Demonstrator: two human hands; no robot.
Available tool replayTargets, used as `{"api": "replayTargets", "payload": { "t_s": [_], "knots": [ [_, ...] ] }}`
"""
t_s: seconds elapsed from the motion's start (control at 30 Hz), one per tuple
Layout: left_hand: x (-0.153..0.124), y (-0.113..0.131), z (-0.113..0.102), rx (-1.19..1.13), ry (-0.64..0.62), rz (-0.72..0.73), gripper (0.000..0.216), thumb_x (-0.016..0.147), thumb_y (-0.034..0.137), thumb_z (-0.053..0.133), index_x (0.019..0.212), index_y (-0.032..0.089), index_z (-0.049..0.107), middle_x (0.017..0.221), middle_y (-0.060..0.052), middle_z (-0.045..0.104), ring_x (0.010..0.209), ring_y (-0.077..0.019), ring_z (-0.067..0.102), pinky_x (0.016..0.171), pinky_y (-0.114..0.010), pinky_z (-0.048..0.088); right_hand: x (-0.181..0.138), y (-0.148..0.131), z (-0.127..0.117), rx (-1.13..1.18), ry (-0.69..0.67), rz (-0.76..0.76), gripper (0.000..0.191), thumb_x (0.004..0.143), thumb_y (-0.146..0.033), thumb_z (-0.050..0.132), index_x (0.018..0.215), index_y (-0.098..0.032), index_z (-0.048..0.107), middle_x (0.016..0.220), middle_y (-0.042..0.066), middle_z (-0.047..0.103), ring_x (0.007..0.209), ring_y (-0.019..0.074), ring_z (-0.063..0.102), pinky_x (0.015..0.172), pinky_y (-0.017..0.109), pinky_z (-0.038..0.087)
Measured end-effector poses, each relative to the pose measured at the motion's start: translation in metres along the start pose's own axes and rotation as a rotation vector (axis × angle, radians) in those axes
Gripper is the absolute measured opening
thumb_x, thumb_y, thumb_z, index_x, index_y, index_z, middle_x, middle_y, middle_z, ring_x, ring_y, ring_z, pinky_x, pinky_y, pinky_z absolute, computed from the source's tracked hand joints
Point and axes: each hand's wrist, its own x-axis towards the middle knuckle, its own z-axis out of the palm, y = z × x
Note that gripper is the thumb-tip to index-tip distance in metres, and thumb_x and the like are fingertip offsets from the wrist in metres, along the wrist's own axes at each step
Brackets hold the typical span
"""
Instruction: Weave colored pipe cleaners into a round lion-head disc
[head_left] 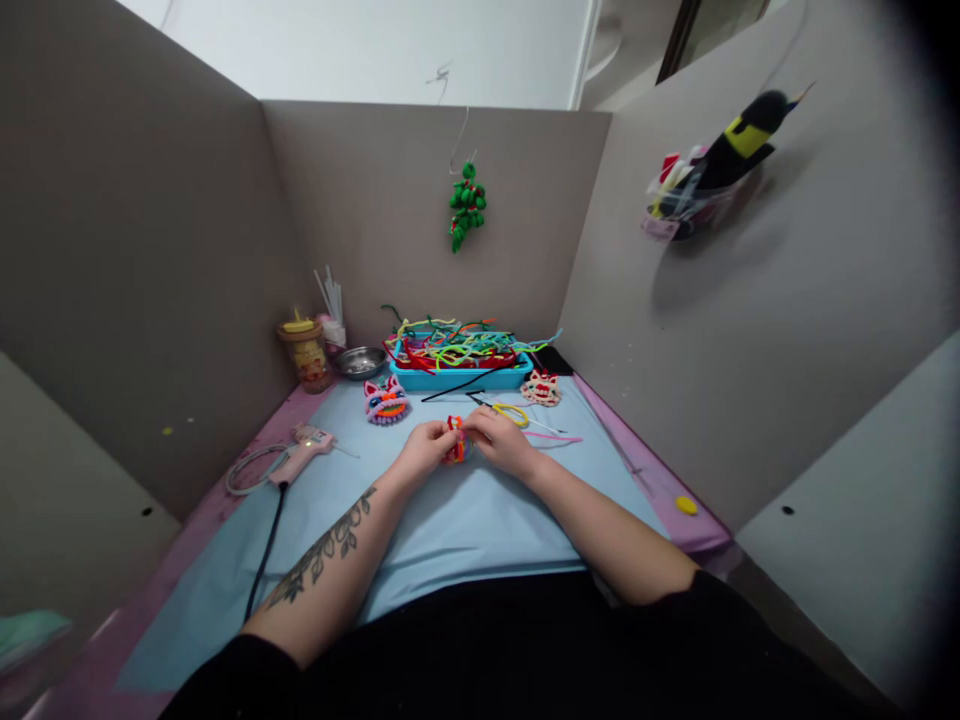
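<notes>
Clock bearings are taken from the work piece, with 12 o'clock pointing away from me.

- Both my forearms lie on the blue mat [450,530] that covers the counter [660,480].
- My left hand [421,455] and right hand [506,442] meet at mid-mat. The fingers of both are pinched together on the red-orange pipe-cleaner piece [455,441]. It sits between my fingertips, just above the mat. Its finer form is too small to tell.
- 4 o'clock, near the counter edge: a yellow disc [685,505].
- 9 o'clock: a pink glue gun [306,442] lies on its side. A black cord [262,555] runs back toward me, with a grey coil [251,468] beside it.
- 11 o'clock, near: a pink-and-purple face figure [386,400] lies flat.
- 1 o'clock: a yellow loop [512,412], and beyond it a red-and-white face figure [541,388].
- 12 o'clock: a blue tray [459,379] heaped with mixed pipe cleaners [457,345]. A black strand trails out over its front.
- 10–11 o'clock, far: a metal bowl [360,361], a yellow-lidded jar [306,352] and white sticks [332,295] against the partition.
- Back wall: a green ornament [467,208] hangs from a hook.
- Right wall, high at 2 o'clock: a clear holder [679,205] with a black-and-yellow item [742,135] in it.
</notes>
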Motion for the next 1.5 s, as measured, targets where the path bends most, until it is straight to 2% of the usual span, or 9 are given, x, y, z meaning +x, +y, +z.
{"api": "replayTargets", "payload": {
  "t_s": [0.37, 0.73, 0.93, 1.07, 1.27, 1.5],
  "knots": [
    [-0.003, 0.006, -0.002, -0.049, -0.042, -0.057, 0.029, 0.067, 0.04, 0.065, 0.06, 0.015, 0.05, 0.048, 0.003, 0.051, 0.043, -0.0074, 0.045, 0.047, -0.021, 0.036, -0.002, 0.002, -0.006, -0.169, -0.038, -0.075, 0.016, 0.088, -0.016, 0.046, 0.088, -0.02, 0.062, 0.085, 0.005, 0.058, 0.075, 0.0146, 0.054, 0.069, 0.025, 0.044],
    [-0.003, 0.006, 0.001, -0.043, -0.039, -0.027, 0.03, 0.066, 0.042, 0.064, 0.061, 0.015, 0.052, 0.049, 0.002, 0.053, 0.044, -0.0081, 0.046, 0.047, -0.021, 0.036, -0.002, -0.001, -0.005, -0.251, -0.031, -0.049, 0.016, 0.089, -0.025, 0.049, 0.082, -0.02, 0.062, 0.076, 0.004, 0.058, 0.066, 0.0125, 0.053, 0.061, 0.023, 0.039],
    [-0.004, 0.008, 0.002, -0.066, -0.029, -0.021, 0.031, 0.066, 0.043, 0.064, 0.064, 0.015, 0.052, 0.053, 0.001, 0.055, 0.047, -0.0085, 0.048, 0.048, -0.021, 0.038, 0.001, -0.008, -0.009, -0.21, -0.017, -0.05, 0.01, 0.085, -0.019, 0.051, 0.085, -0.02, 0.061, 0.077, 0.004, 0.06, 0.068, 0.0134, 0.054, 0.064, 0.024, 0.041],
    [-0.004, 0.008, 0.001, -0.039, -0.022, -0.001, 0.031, 0.066, 0.044, 0.064, 0.063, 0.015, 0.051, 0.052, 0.002, 0.054, 0.047, -0.0083, 0.047, 0.048, -0.021, 0.038, 0.0, -0.007, -0.011, -0.166, -0.033, -0.044, 0.015, 0.082, -0.013, 0.05, 0.089, -0.019, 0.061, 0.081, 0.005, 0.06, 0.073, 0.015, 0.056, 0.067, 0.025, 0.043],
    [-0.005, 0.009, 0.0, 0.018, -0.051, 0.074, 0.031, 0.069, 0.045, 0.062, 0.066, 0.015, 0.054, 0.054, 0.001, 0.056, 0.048, -0.0088, 0.047, 0.049, -0.021, 0.036, 0.0, -0.004, -0.01, -0.136, -0.041, -0.019, 0.01, 0.083, -0.017, 0.051, 0.083, -0.02, 0.06, 0.075, 0.003, 0.059, 0.068, 0.0142, 0.055, 0.065, 0.025, 0.042],
    [-0.005, 0.007, 0.0, 0.041, -0.038, 0.089, 0.033, 0.07, 0.046, 0.061, 0.065, 0.015, 0.052, 0.055, 0.001, 0.056, 0.048, -0.0088, 0.047, 0.049, -0.021, 0.037, 0.0, -0.004, -0.008, -0.143, -0.056, 0.007, 0.01, 0.084, -0.023, 0.054, 0.079, -0.019, 0.062, 0.07, 0.002, 0.06, 0.064, 0.0132, 0.054, 0.062, 0.024, 0.04]
  ]
}}
